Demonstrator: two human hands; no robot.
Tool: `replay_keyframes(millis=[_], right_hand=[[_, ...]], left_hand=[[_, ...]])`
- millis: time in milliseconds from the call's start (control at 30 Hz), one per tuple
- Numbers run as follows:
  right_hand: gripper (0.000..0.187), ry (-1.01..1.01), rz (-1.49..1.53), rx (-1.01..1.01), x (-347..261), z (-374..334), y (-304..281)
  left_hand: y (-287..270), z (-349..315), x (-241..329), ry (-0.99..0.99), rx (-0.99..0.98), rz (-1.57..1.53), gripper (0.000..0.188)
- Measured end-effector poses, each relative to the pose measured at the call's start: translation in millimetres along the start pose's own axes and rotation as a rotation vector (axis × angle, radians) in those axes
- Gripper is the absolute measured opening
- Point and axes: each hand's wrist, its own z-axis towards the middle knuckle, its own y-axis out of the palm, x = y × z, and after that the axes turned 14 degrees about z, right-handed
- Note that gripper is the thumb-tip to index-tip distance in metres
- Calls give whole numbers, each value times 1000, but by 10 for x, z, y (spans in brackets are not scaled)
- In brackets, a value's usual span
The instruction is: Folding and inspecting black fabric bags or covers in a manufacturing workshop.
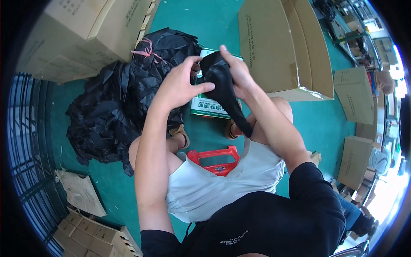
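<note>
Between my hands is a black, slightly shiny piece of flexible material [217, 70], wide at the top with a long narrow tail hanging toward my right knee. My right hand [239, 75] grips its right edge, thumb pointing up. At its left edge, my left hand [182, 83] curves around it, the thumb lying against the front and the fingertips at the upper corner. A white and green printed tin [209, 106] stands below the piece, partly covered by it. To the left lies a big heap of similar black pieces [111, 107], one bundle tied with pink string [147, 52].
A red plastic stool [218, 168] shows between my legs on the green floor. Large cardboard cartons stand at the upper left [72, 43] and upper right [269, 47]. More boxes [353, 94] line the right side. At the lower left are stacked cartons [92, 235] on a pallet.
</note>
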Motion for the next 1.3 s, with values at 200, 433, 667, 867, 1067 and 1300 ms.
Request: replay_keyframes(millis=[200, 433, 667, 867, 1067, 1300], right_hand=[[55, 71, 112, -112, -86, 142, -217], [50, -436, -1213, 231, -103, 690, -885], [74, -533, -1723, 277, 113, 1689, -1858], [88, -464, -1754, 438, 220, 2294, -1825], [88, -339, -1776, 403, 476, 2130, -1751], [83, -318, -1865, 176, 965, 1840, -1713]], left_hand=[[98, 122, 128, 38, -66, -43, 47], [-19, 231, 164, -282, 37, 340, 29], [-184, 239, -101, -570, 349, 428, 44], [-312, 113, -77, -598, 360, 363, 36], [-356, 135, -148, -581, 333, 364, 33], [-253, 231, -168, -509, 323, 377, 37]])
